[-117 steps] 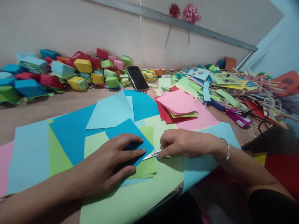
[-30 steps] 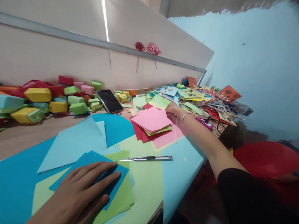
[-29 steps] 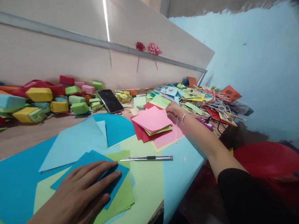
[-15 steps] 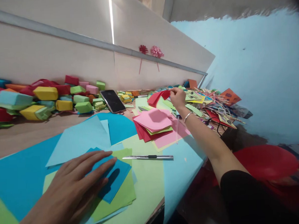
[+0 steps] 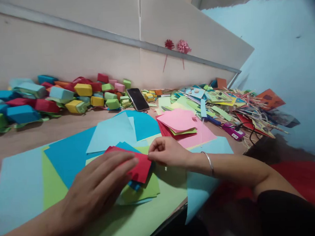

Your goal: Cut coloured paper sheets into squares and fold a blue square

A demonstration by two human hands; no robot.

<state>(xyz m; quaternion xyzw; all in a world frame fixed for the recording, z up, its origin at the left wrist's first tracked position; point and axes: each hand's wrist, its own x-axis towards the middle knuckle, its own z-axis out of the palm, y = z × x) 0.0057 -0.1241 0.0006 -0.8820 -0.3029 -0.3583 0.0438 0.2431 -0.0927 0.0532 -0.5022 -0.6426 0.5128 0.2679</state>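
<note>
My right hand [image 5: 169,152] pinches the right corner of a red sheet of paper [image 5: 142,169]. My left hand [image 5: 97,179] lies with fingers stretched out over the left part of that sheet. Beneath the red sheet is a stack with blue paper [image 5: 134,185] and green paper [image 5: 150,191], partly covered by the hands. A pile of cut paper, pink on top [image 5: 177,120] with red and green edges showing, sits just beyond my right hand. The craft knife seen earlier is hidden around my right hand, except perhaps a small bright bit below it.
Large coloured sheets [image 5: 70,156] cover the table. A phone [image 5: 138,99] leans at the back beside many folded paper boxes [image 5: 83,90]. To the right lie cards and sticks in a heap [image 5: 219,96] and a purple power strip [image 5: 233,131] with a black cable.
My right hand has brought the red sheet from beyond the pink pile to the stack by my left hand. The view has turned left, and the craft knife is now covered.
</note>
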